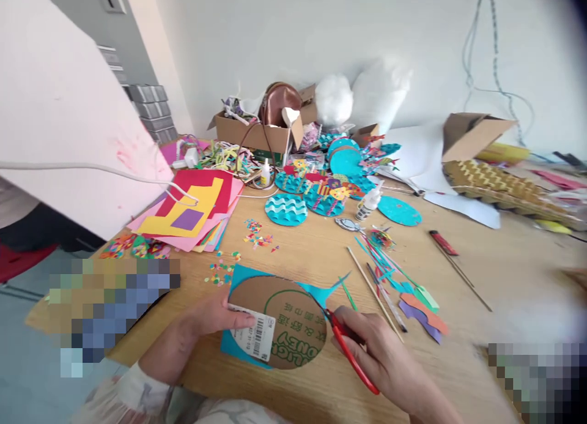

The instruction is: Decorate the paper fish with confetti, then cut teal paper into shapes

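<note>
My left hand [224,317] grips a brown cardboard oval [293,320] by its left side, thumb over a white printed label [257,333]. Beneath the oval lies blue paper [243,277], whose edge shows past the cardboard at the left and top. A cut strip of it sticks up at the upper right. Red-handled scissors [351,350] are in my right hand [376,350], their blades at the oval's right edge where the paper meets it. The fingers inside the handles are partly hidden.
Coloured paper sheets [186,207] are stacked at the left. Blue decorated ovals [287,210] and a glue bottle [368,204] stand beyond my hands. Wooden sticks [373,292] and paper scraps [422,317] lie at the right. A cardboard box [252,133] is at the back.
</note>
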Tool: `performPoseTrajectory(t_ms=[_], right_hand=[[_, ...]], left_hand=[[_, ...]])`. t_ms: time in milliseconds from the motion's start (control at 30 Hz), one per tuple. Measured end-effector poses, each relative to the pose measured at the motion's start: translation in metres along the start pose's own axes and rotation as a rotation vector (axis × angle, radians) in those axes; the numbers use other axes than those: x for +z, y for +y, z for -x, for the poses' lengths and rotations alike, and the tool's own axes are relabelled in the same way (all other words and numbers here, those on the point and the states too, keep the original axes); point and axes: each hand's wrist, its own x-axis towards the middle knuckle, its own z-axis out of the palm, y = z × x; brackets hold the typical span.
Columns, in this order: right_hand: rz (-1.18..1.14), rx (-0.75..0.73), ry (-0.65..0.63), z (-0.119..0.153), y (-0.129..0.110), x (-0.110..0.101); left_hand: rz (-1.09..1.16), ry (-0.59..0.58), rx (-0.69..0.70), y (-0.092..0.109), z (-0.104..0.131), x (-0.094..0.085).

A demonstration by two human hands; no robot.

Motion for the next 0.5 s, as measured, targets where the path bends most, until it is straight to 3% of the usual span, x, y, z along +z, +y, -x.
performPoseTrajectory(t_ms=[500], right_hand=[[0.090, -0.019, -0.068, -0.001, -0.009, -0.010]], left_hand=[[-0.049, -0.001, -0.060, -0.008, 0.001, -0.011]])
